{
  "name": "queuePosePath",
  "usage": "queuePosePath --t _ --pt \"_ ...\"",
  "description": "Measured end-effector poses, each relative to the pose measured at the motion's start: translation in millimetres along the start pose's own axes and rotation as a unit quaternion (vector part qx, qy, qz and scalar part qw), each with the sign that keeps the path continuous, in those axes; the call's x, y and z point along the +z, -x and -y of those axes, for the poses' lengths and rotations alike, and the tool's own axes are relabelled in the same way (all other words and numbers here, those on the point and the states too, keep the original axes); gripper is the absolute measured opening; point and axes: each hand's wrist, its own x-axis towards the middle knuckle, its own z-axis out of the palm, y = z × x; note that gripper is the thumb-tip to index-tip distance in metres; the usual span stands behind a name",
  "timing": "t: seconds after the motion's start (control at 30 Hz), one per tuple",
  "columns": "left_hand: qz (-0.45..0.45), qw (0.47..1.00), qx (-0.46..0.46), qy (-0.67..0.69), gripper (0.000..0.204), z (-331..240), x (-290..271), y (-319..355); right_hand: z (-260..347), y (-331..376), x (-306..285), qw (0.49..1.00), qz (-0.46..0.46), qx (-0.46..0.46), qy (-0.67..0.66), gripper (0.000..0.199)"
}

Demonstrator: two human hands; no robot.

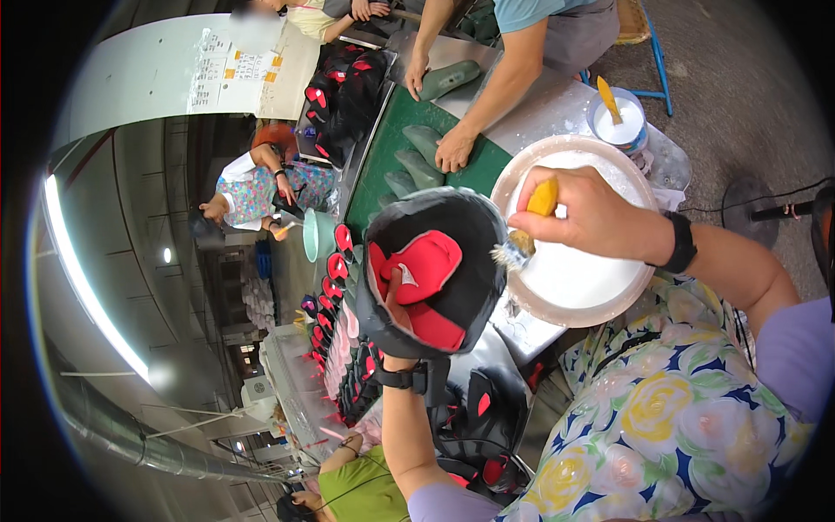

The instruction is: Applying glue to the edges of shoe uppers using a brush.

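The left hand (396, 300) is tucked inside the black-and-red shoe (432, 271), its grip hidden there. The right hand (584, 213) pinches a yellow brush (528, 228), bristles touching the shoe's rim, above the white bowl (581, 287).

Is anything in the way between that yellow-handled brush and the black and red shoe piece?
Nothing visible. The right hand holds the brush with its bristles right at the rim of the shoe upper, which the left hand props up from inside.
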Motion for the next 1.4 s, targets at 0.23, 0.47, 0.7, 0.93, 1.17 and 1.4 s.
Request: queuePosePath --t 0.23,0.47,0.7,0.93,1.17,1.4 --pt "-0.074 0.86 0.264 -0.43 0.057 17.0 -20.9 9.5 15.0 18.4 43.2 0.987 0.116 -0.11 -0.018 0.02" --pt "-0.224 0.948 0.11 -0.197 0.06 209.7 -275.7 108.8 3.5 18.6 25.9 0.998 0.047 0.045 0.014 0.01" --pt "-0.359 0.926 0.081 -0.088 0.086 262.9 -319.5 32.0 -47.6 32.4 26.2 0.979 0.041 0.196 0.042 0.007" --pt "-0.281 0.781 -0.117 -0.545 0.094 273.2 -408.3 50.1 -35.6 22.7 28.4 0.959 0.049 0.26 0.102 0.01" --pt "-0.179 0.835 0.088 -0.512 0.055 74.1 -295.1 19.9 -16.9 10.6 29.6 0.966 0.033 0.228 0.119 0.006" --pt "0.002 0.859 0.482 -0.173 0.055 -134.7 -39.1 40.7 36.5 25.0 9.8 0.99 0.019 0.12 0.07 0.009"
